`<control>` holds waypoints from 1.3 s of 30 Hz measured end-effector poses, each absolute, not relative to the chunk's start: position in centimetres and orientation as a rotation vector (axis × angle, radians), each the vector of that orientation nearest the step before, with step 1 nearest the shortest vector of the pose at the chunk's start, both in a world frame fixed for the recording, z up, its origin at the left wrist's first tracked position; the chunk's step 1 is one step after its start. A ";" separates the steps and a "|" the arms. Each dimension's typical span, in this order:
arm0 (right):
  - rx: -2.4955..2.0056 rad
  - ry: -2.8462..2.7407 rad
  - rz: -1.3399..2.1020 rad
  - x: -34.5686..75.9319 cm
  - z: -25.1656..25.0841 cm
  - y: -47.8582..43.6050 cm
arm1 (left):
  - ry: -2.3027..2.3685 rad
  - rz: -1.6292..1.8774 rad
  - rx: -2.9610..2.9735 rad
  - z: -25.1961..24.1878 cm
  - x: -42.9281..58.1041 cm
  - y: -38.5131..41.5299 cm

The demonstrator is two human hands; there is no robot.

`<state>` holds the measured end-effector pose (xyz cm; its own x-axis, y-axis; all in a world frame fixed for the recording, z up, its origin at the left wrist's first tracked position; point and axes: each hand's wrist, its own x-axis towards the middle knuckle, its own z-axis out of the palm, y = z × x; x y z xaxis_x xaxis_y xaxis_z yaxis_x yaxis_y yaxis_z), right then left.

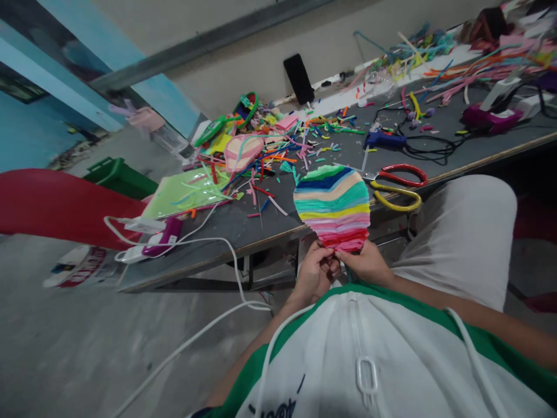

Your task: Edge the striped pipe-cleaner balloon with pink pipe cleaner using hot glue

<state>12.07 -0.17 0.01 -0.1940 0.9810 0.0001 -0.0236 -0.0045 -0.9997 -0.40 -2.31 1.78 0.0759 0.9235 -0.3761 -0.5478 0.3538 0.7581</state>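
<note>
Rainbow-striped fuzzy stuff everywhere, and the main piece is a teardrop-shaped striped panel point(333, 203) held out in front of the person's lap, at the near edge of the bench point(209, 235). Can't tell whether its far end touches the top.

Around it it's a proper mess: loads of short coloured offcuts point(333, 129) scattered behind, and scissors point(402, 168) just to the right, one handle loop red, the other yellow, blades running in towards the panel and partly hidden by it. Past those sits a blue glue gun point(385, 139) with a black cord looped beside it. Further left there's a pink flat shape point(243, 154) and a lime green packet point(183, 194), shiny like plastic, plus a black phone point(299, 79) propped near the wall. White cable point(235, 261) droops off the left end.

Panel looks soft and ridged, rows packed side by side: green, blues, peach, teal, yellow, pinks, red. Broad rounded end faces away over the bench, narrow red end points back at the body, long axis running away from the wearer with stripes across it. Left hand point(317, 270) and right hand point(368, 264) both pinch that narrow end, thumbs nearly meeting.
</note>
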 end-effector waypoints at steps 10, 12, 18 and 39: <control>-1.018 -1.039 1.578 11.8 -0.4 0.5 | 0.865 1.191 0.554 0.9 -1.1 -2.5; -0.998 -1.004 1.625 11.8 -0.2 0.4 | 0.859 1.174 0.537 0.6 -1.2 -2.5; -0.874 -0.817 1.818 11.6 0.6 -0.1 | 0.995 1.187 0.645 -0.5 -1.4 -2.5; -0.879 -0.593 2.081 12.3 1.1 0.0 | 1.224 1.320 1.023 0.6 -1.6 -2.9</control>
<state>12.28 0.05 1.15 -0.4525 0.8046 -0.3845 -0.4811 -0.5834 -0.6544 -1.56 -2.94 0.62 -0.1176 0.9916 -0.0530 -0.1276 0.0378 0.9911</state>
